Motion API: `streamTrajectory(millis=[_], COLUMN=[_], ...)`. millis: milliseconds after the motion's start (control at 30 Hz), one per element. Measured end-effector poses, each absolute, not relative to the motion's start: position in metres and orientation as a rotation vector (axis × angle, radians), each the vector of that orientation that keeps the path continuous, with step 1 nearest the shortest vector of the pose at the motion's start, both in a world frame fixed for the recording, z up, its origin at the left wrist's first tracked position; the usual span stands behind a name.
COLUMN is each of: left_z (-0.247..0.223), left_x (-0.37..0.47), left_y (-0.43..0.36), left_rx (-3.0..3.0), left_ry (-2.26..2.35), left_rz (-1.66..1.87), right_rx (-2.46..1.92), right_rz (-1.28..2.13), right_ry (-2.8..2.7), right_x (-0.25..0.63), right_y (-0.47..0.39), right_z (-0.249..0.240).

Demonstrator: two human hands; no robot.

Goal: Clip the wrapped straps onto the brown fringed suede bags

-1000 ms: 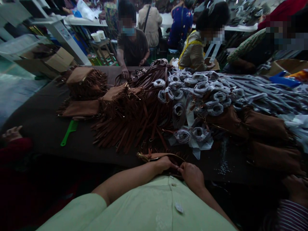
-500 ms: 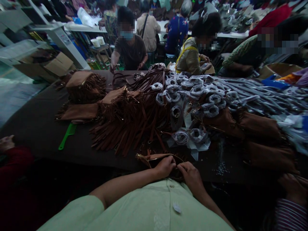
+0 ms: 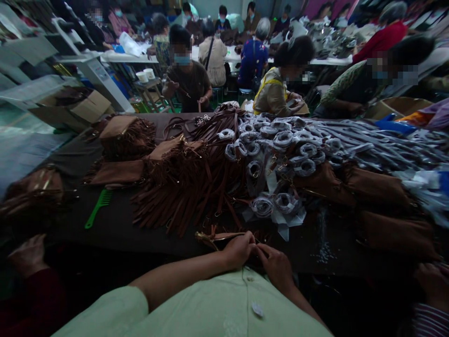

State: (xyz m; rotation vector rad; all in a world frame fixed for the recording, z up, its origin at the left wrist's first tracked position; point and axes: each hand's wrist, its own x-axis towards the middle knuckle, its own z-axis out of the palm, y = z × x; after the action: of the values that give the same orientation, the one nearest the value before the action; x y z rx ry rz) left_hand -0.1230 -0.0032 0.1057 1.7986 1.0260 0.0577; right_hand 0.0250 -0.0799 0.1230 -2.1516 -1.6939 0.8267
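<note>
At the table's near edge, close to the light green shirt, lies a brown bag (image 3: 228,235) with a zipper along its opening. My left hand (image 3: 240,250) is closed at the bag's opening, its fingers bent. Beside it on the right, my right hand (image 3: 277,264) pinches at the same edge, its fingertips almost against the left ones. What sits between the fingertips is too small and dark to name. Brown fringe shows just behind the bag.
A green comb (image 3: 98,208) lies left on the dark table (image 3: 119,229). Fringed brown bags (image 3: 119,172), brown straps (image 3: 182,201) and plastic-wrapped coils (image 3: 262,205) are heaped beyond. Co-workers' hands (image 3: 30,256) are at both sides; a masked person (image 3: 189,79) sits opposite.
The view has tilted up slightly. Another brown bag now lies at the far left, near a co-worker's hand. The person opposite has raised a hand. My hands remain at the bag's opening.
</note>
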Motion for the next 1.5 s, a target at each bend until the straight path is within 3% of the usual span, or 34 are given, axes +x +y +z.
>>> streamTrajectory(millis=[200, 400, 667, 867, 1133, 1500], left_z=[0.12, 0.102, 0.061, 0.075, 0.088, 0.08], left_x=[-0.096, -0.078, -0.058, -0.064, -0.102, -0.097], left_y=[0.098, 0.181, 0.133, 0.12, 0.106, 0.087], left_rx=[2.084, 1.749, 1.53, 1.876, 2.17, 2.075], left_ry=[1.183, 1.444, 1.466, 1.547, 1.329, 0.887], left_rz=[0.058, -0.021, -0.061, 0.024, 0.492, -0.036], right_rx=[-2.232, -2.234, -2.247, -2.228, -2.215, -2.223], right_rz=[0.733, 0.742, 0.797, 0.846, 0.869, 0.872], right_ry=[-1.765, -1.783, -1.836, -1.841, -1.865, -1.887], right_x=[0.028, 0.033, 0.037, 0.04, 0.04, 0.038], right_y=[-0.081, -0.079, -0.076, -0.073, -0.072, -0.067], right_z=[0.112, 0.106, 0.106, 0.106, 0.108, 0.11])
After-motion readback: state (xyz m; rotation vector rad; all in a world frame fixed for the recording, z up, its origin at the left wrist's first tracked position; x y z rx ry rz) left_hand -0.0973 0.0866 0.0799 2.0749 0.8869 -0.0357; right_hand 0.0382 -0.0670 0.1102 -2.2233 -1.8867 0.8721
